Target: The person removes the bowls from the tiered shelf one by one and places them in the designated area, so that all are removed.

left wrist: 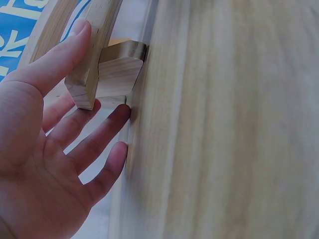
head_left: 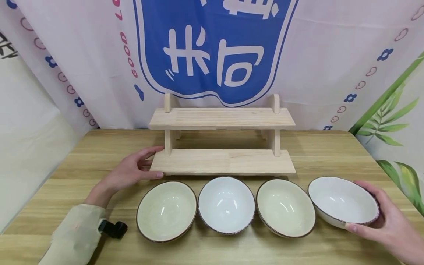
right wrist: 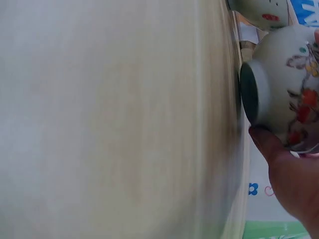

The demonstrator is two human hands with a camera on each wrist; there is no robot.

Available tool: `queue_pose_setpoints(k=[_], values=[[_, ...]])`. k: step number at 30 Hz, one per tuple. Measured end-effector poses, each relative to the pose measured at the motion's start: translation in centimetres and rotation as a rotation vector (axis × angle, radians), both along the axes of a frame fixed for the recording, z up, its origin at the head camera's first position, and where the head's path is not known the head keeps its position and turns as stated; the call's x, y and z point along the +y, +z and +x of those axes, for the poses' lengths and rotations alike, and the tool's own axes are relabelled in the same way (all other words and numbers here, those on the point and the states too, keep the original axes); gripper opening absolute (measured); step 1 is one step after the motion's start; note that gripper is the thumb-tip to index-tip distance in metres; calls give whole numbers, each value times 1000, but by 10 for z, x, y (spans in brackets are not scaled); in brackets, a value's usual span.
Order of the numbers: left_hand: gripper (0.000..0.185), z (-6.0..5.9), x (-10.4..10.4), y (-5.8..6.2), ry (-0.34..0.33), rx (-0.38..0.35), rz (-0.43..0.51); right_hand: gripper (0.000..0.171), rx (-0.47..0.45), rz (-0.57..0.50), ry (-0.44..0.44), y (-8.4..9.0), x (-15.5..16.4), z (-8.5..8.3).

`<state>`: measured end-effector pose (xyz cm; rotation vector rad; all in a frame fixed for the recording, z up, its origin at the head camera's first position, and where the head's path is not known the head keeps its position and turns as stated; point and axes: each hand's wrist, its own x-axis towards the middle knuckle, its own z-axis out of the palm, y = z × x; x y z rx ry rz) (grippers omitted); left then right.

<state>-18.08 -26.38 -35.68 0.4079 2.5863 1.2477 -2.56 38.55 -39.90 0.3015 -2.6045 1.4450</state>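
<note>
Bright even light, soft shadows; head view sharp, wrist views motion-blurred

Front of shelf is blocked by bowl row; bench is left open at both shelf ends

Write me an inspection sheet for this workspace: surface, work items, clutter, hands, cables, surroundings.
Surface: wooden table, light grain.
Work items: two-tier wooden shelf, both tiers bare; four bowls in a row before it: green bowl, white bowl, second green bowl, tilted white bowl.
Clutter: nothing seen.
Hands: left hand touches the shelf's lower left corner, fingers straight; right hand grips the tilted white bowl, lifted off the table.
Cables: nothing seen.
Surroundings: printed cloth backdrop with a blue emblem.
</note>
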Motion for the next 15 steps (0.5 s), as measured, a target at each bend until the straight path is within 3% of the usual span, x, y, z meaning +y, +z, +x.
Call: queue_pose_setpoints(k=[3, 7, 11, 15], values=[[88, 0, 1, 0, -2, -7, 2, 109, -6, -152, 86, -5, 4, 1], [88, 0, 1, -2, -5, -9, 5, 112, -7, -263, 169, -8, 7, -1], [87, 0, 2, -1, -11, -2, 1, 116, -11, -245, 192, -9, 10, -3], [83, 1, 0, 6, -13, 25, -28, 124, 47, -43, 169, -2, 12, -7]])
